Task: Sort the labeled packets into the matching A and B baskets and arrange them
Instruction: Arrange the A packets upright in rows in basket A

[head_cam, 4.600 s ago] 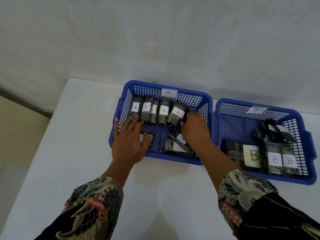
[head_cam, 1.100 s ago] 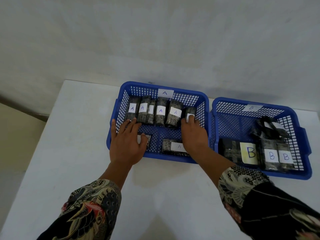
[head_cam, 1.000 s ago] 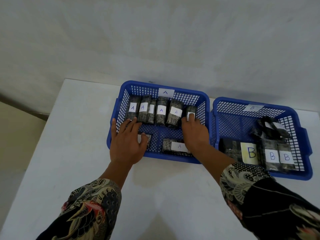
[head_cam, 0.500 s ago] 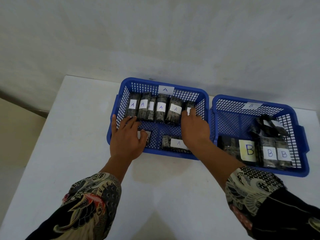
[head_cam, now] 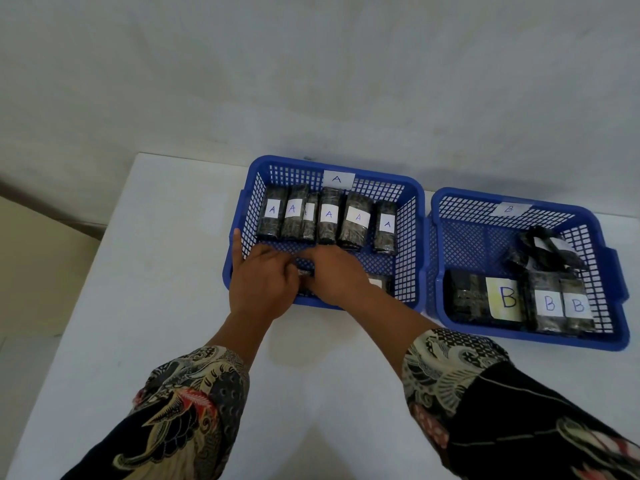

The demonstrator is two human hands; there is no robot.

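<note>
Blue basket A [head_cam: 414,206] holds several dark packets with white A labels, side by side along its far wall; the rightmost A packet [head_cam: 385,226] stands a little apart. My left hand [head_cam: 261,287] lies over the basket's near-left corner, thumb spread along the left rim. My right hand [head_cam: 337,277] has its fingers curled down, meeting the left fingertips over a small packet [head_cam: 305,276] that is mostly hidden. Another A packet [head_cam: 378,283] shows under my right wrist. Basket B [head_cam: 519,336] holds B-labeled packets [head_cam: 550,303] along its near wall.
A loose crumpled dark packet [head_cam: 543,252] lies at the middle right of basket B. The baskets touch side by side on a white table [head_cam: 156,271], close to a white wall. The table's left edge drops off to a beige floor.
My right hand left the rightmost A packet at the far row and moved left and nearer, to the small packet by my left hand. The left hand stayed put.
</note>
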